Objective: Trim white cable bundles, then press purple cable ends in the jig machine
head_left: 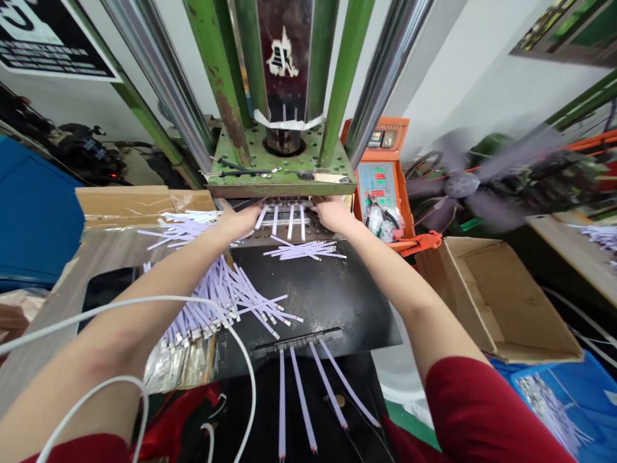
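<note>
My left hand [240,222] and my right hand [335,215] reach under the green press head [279,170], resting at the metal die plate [313,226]. Several pale lavender flat strips [289,222] lie in its slots between my hands. My fingers sit at the strips' ends, but I cannot tell if either hand grips one. A small bundle of loose strips [303,250] lies just in front of the die. A larger heap of strips with metal-tipped ends [226,302] sits under my left forearm. White cables [144,307] drape across that arm.
Several strips [308,392] hang from a slot at the black bench's front edge. An orange control box [380,173] stands right of the press, beyond it a spinning fan [460,184]. A cardboard box [496,302] and a blue bin [554,411] sit at right.
</note>
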A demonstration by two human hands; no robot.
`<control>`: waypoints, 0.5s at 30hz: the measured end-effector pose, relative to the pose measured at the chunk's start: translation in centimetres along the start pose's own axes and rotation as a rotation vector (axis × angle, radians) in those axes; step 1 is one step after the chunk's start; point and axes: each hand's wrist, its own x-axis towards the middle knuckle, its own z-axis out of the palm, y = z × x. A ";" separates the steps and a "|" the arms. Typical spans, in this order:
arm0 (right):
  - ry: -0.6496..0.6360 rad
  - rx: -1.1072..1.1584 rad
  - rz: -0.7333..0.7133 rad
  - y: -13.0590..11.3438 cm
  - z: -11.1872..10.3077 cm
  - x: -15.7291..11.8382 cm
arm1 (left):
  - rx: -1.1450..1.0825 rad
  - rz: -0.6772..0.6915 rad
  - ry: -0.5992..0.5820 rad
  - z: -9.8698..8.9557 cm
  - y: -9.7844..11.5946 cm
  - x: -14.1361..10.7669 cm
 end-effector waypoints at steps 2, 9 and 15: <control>-0.132 -0.183 -0.159 -0.9 -1.7 -3.1 | 0.076 0.139 -0.039 0.9 0.1 -2.5; -0.171 -0.358 -0.417 -4.1 0.0 -12.6 | 0.120 0.511 -0.293 7.8 4.8 -8.7; 0.332 -0.269 -0.274 -4.2 -2.1 -13.6 | 0.235 0.453 -0.398 8.4 5.0 -10.0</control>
